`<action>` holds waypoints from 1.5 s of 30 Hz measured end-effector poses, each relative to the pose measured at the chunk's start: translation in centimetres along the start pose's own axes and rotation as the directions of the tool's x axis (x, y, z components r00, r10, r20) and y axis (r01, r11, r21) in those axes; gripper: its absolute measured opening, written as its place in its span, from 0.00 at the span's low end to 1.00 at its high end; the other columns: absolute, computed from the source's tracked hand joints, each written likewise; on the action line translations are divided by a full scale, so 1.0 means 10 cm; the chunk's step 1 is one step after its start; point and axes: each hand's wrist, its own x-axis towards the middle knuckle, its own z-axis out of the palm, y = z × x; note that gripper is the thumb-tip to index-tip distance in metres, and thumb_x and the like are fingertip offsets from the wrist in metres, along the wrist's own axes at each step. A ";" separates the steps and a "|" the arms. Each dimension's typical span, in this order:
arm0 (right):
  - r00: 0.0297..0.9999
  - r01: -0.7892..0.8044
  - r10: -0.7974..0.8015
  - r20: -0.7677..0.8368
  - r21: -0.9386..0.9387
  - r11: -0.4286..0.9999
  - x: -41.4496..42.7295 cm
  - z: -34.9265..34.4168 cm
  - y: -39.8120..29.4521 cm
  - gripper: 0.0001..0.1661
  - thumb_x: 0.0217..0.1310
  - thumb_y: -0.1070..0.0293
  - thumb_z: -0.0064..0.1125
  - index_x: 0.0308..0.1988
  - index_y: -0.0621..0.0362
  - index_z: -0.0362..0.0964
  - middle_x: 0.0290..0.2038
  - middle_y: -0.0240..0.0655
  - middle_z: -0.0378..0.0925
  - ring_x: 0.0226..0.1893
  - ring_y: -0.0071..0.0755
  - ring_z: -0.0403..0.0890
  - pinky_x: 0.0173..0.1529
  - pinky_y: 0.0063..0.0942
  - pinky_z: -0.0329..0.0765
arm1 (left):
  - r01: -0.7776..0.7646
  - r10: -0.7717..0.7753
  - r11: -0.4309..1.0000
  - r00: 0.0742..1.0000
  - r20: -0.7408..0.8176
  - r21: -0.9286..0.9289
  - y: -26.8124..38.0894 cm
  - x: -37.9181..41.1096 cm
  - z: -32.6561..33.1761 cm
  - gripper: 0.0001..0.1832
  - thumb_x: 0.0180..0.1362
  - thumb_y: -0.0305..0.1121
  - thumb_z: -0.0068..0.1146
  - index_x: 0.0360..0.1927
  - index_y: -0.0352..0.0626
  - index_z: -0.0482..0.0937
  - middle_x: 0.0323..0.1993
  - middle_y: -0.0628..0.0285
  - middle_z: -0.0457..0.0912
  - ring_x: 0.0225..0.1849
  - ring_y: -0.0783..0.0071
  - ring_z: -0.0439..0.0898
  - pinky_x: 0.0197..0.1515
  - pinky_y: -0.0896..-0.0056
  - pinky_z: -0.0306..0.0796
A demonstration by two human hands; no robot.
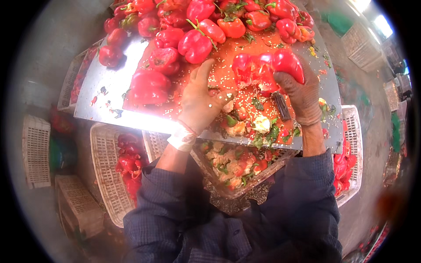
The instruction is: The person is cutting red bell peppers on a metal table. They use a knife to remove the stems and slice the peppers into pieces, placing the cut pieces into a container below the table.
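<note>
My right hand [301,90], in a knitted work glove, grips an opened red bell pepper [255,69] above the orange cutting board [263,41]. Its pale, torn inside faces me. A dark knife handle [281,106] shows just under this hand; whether the fingers touch it I cannot tell. My left hand [200,98], also gloved, is spread with nothing in it, over the board left of the pepper. Whole red bell peppers [195,46] are heaped at the far side. Seeds, cores [262,124] and green leaf scraps lie near the front edge.
A crate of cores and scraps [233,164] stands below the metal table's front edge [154,126]. White plastic crates with red pepper pieces stand at the left [107,171] and right [357,157]. More crates [36,151] are on the floor farther left.
</note>
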 end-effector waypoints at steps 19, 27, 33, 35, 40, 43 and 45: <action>0.974 -0.035 0.183 -0.130 0.719 0.694 0.07 0.48 0.15 0.32 0.66 0.55 0.59 0.62 0.61 0.61 0.60 0.44 0.69 0.60 0.40 0.72 0.60 0.43 0.75 | 0.006 -0.179 0.908 0.909 -0.377 -0.419 0.07 -0.20 -0.31 0.13 0.53 0.21 0.61 0.43 0.36 0.78 0.32 0.61 0.80 0.33 0.79 0.79 0.37 0.74 0.74; 0.997 -0.039 0.070 -0.042 0.503 0.863 0.03 0.89 -0.07 0.30 0.69 0.53 0.54 0.61 0.61 0.63 0.53 0.40 0.73 0.55 0.36 0.74 0.58 0.39 0.74 | 0.309 -0.260 0.949 0.649 -0.715 -0.065 -0.54 -1.24 -2.07 0.14 0.57 0.24 0.56 0.47 0.34 0.77 0.39 0.61 0.80 0.43 0.73 0.77 0.48 0.70 0.71; 0.847 -0.387 0.025 0.531 0.584 0.714 -0.57 1.92 -0.51 0.26 0.62 0.64 0.64 0.57 0.61 0.67 0.46 0.32 0.75 0.45 0.21 0.73 0.49 0.26 0.75 | 0.588 0.082 0.658 0.565 -0.821 0.471 -1.06 -1.91 -2.72 0.27 0.54 0.19 0.60 0.60 0.33 0.71 0.58 0.52 0.74 0.59 0.61 0.74 0.62 0.65 0.68; 0.840 -0.318 0.019 0.543 0.464 0.827 -0.47 1.79 -0.52 0.22 0.62 0.67 0.64 0.54 0.61 0.70 0.42 0.30 0.76 0.42 0.20 0.75 0.47 0.26 0.76 | 0.480 0.110 0.722 0.631 -0.768 0.498 -0.98 -1.68 -2.68 0.28 0.53 0.18 0.61 0.60 0.33 0.71 0.57 0.51 0.73 0.57 0.60 0.75 0.62 0.64 0.69; 0.960 -0.021 0.046 0.275 -0.095 0.995 -0.29 1.13 -0.09 0.19 0.56 0.69 0.64 0.48 0.60 0.74 0.39 0.37 0.78 0.39 0.29 0.80 0.42 0.27 0.79 | 0.139 0.074 0.896 0.890 -0.450 0.422 -0.53 -0.91 -1.96 0.32 0.48 0.24 0.68 0.59 0.34 0.71 0.55 0.50 0.74 0.54 0.56 0.75 0.59 0.57 0.69; 0.981 0.152 -0.053 0.186 -0.576 0.803 -0.22 0.58 0.11 0.23 0.53 0.67 0.66 0.50 0.58 0.74 0.44 0.41 0.76 0.44 0.38 0.79 0.46 0.34 0.78 | 0.146 -0.014 0.863 0.964 -0.266 0.484 -0.66 -0.41 -1.37 0.37 0.46 0.36 0.73 0.59 0.36 0.70 0.55 0.47 0.74 0.53 0.47 0.76 0.59 0.55 0.69; 0.980 0.197 -0.102 0.170 -0.773 0.603 -0.20 0.18 0.38 0.26 0.51 0.65 0.67 0.51 0.56 0.74 0.47 0.42 0.75 0.46 0.43 0.78 0.49 0.38 0.77 | 0.282 -0.175 0.813 0.953 -0.248 0.509 -0.62 -0.12 -1.02 0.45 0.42 0.42 0.75 0.64 0.41 0.65 0.55 0.47 0.74 0.53 0.42 0.74 0.59 0.51 0.69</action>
